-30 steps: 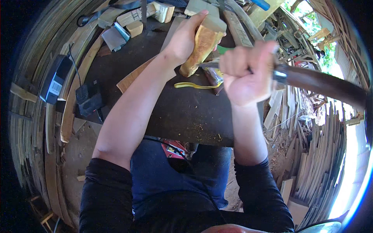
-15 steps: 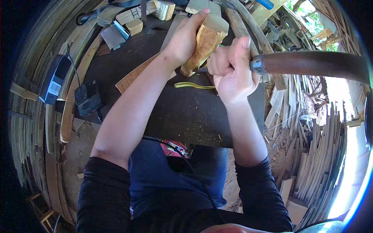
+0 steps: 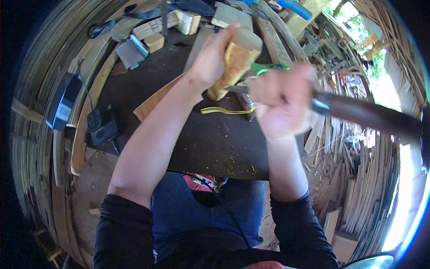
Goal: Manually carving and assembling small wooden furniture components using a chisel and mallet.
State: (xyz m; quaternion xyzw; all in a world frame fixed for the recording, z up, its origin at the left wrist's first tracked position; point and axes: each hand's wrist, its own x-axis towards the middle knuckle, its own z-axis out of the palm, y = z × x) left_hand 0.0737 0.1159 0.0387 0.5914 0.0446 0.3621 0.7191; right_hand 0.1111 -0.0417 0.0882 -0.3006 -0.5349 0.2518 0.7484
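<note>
My left hand [image 3: 209, 62] is closed around a pale piece of wood [image 3: 238, 62] with a browned, roughly cut face, and holds it tilted over the dark table. My right hand [image 3: 284, 101], smeared by motion, grips a knife with a long, dark, curved wooden handle [image 3: 363, 113] that runs out to the right past a metal collar. Its short blade [image 3: 237, 89] points left at the lower end of the wood; whether it touches cannot be told. Just beyond the right hand lies a green-handled tool [image 3: 268, 67]. Below the wood, a yellow strap [image 3: 226, 110] rests on the table.
Wood shavings are scattered on the dark tabletop [image 3: 210, 148]. Wood blocks [image 3: 154, 42] and a strap stand at the back left. A black radio-like device [image 3: 102, 124] and a blue-black box [image 3: 62, 102] sit left. Stacked wood strips [image 3: 365, 184] fill the right side.
My right hand has moved right and toward me with the knife, uncovering its blade and the green-handled tool. My left hand still holds the wood, in nearly the same place.
</note>
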